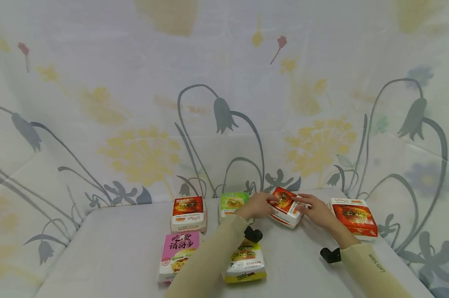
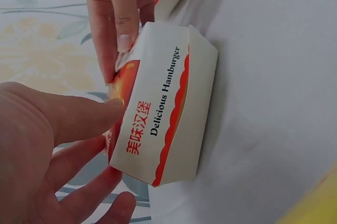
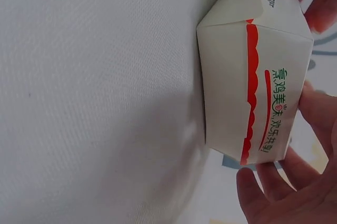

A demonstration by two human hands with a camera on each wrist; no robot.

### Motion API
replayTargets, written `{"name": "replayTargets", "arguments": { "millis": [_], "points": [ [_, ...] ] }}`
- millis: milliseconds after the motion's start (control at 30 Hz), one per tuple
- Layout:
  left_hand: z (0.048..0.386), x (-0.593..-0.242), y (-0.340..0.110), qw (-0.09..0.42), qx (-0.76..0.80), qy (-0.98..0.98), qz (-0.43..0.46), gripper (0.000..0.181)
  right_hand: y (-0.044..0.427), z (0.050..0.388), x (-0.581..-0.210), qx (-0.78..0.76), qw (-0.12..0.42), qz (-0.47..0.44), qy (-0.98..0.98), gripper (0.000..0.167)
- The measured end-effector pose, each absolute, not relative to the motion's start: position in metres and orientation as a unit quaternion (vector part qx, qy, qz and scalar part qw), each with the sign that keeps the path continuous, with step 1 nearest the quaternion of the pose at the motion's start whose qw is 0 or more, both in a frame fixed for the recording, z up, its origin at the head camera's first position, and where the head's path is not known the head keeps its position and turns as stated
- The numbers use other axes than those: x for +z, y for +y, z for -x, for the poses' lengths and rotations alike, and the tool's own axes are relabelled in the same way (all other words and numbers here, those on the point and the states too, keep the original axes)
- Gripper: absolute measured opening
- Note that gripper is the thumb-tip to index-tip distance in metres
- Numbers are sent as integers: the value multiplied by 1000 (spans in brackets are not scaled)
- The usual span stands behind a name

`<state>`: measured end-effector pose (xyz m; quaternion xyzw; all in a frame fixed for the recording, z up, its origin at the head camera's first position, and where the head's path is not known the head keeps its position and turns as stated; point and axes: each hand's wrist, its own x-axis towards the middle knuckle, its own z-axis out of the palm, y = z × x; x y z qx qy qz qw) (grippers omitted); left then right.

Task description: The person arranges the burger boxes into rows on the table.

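Note:
A white cardboard hamburger box (image 1: 285, 203) with a red burger picture on its lid sits turned at an angle at the back right of the table, between both hands. My left hand (image 1: 259, 205) holds its left end, the thumb on the lid's edge and the fingers around the far side. At the opposite end my right hand (image 1: 317, 212) holds the box by thumb and fingers. In the left wrist view, the box (image 2: 163, 108) shows a side printed "Delicious Hamburger". Green lettering and a red scalloped band mark the side in the right wrist view.
Right of the hands lies another red hamburger box (image 1: 354, 219). To the left stand a red box (image 1: 188, 211) and a green box (image 1: 233, 201), partly behind my left arm. Nearer are a pink box (image 1: 177, 254) and a yellow-and-white box (image 1: 244, 265). A flowered cloth (image 1: 224, 62) hangs behind.

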<state>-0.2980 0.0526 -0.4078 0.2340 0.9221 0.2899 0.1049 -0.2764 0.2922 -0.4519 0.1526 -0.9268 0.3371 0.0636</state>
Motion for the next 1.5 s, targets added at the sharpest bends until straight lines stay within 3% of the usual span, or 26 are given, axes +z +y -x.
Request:
{"name": "replayTargets", "arguments": {
  "millis": [467, 800, 1500],
  "points": [
    [294, -396, 44, 87, 323, 911, -241, 36, 285, 274, -452, 328, 69, -119, -935, 42],
    [292, -400, 45, 133, 299, 911, -252, 43, 275, 268, -454, 325, 112, -113, -932, 40],
    [301, -409, 49, 120, 290, 917, -246, 46, 278, 264, -463, 323, 106, -120, -933, 51]
  ]
}}
